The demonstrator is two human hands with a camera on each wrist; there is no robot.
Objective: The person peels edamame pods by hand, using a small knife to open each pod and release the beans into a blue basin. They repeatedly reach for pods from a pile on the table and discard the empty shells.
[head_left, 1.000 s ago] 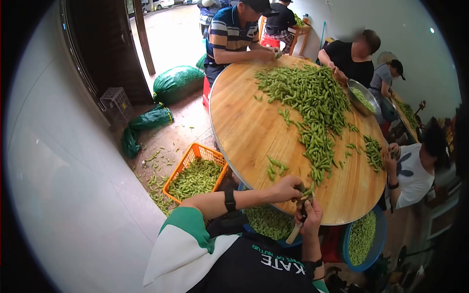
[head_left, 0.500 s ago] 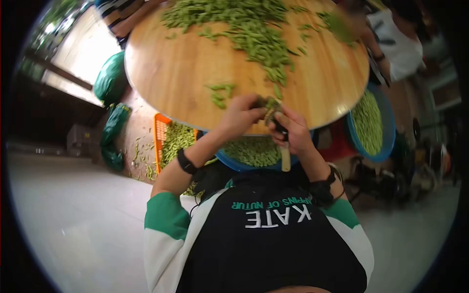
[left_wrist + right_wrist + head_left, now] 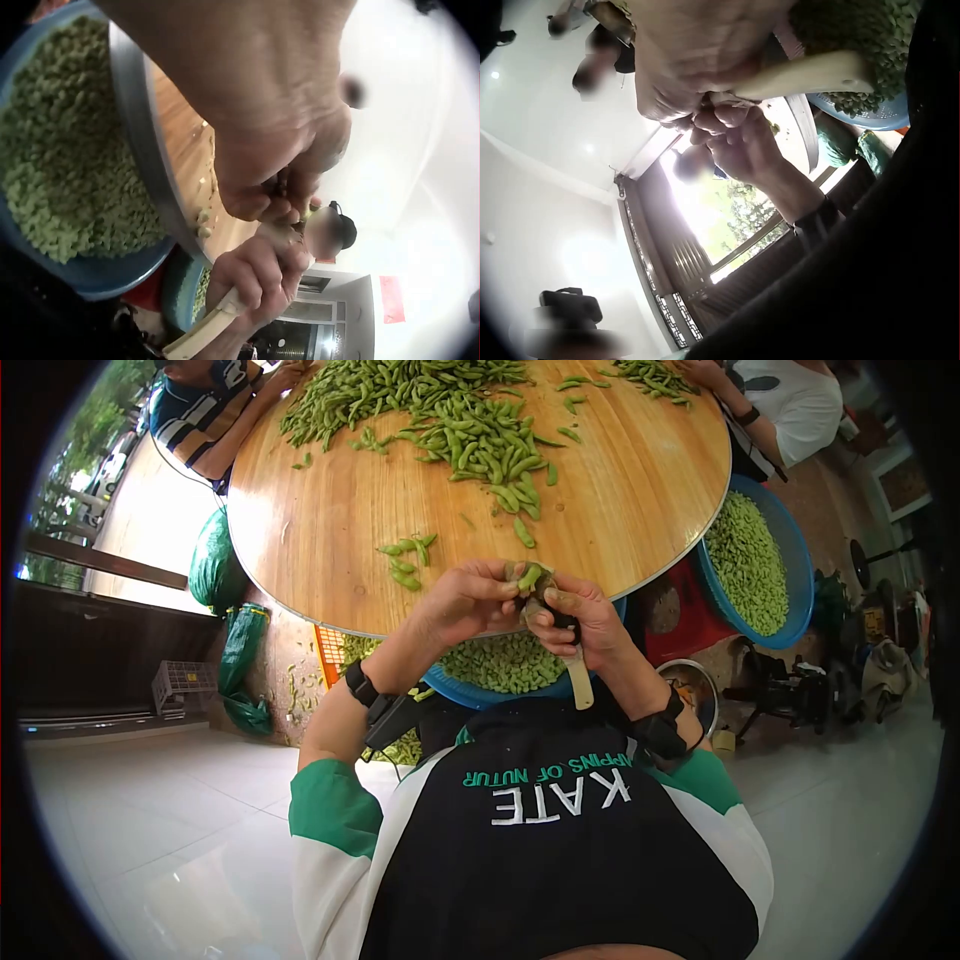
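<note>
Green pod [image 3: 530,578]: between both hands, by the near rim of the round wooden counter [image 3: 620,500]. Left hand [image 3: 458,605]: narrow, fingertips pinching pod. Right hand [image 3: 592,625]: curled round pale-handled tool [image 3: 580,682], handle angled toward torso. Blue basin [image 3: 468,695] of shelled beans: partly beneath near rim. Small pod cluster [image 3: 405,567]: near left hand. Wood surface visible from right hand to right rim. Pod heap [image 3: 480,445]: farther in.

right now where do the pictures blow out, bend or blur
Head: fisheye bend, black corners, glare on the ground outside; left wrist: a person's head smeared, lower left near black; right wrist: bright opening blown out, lower right dark.
</note>
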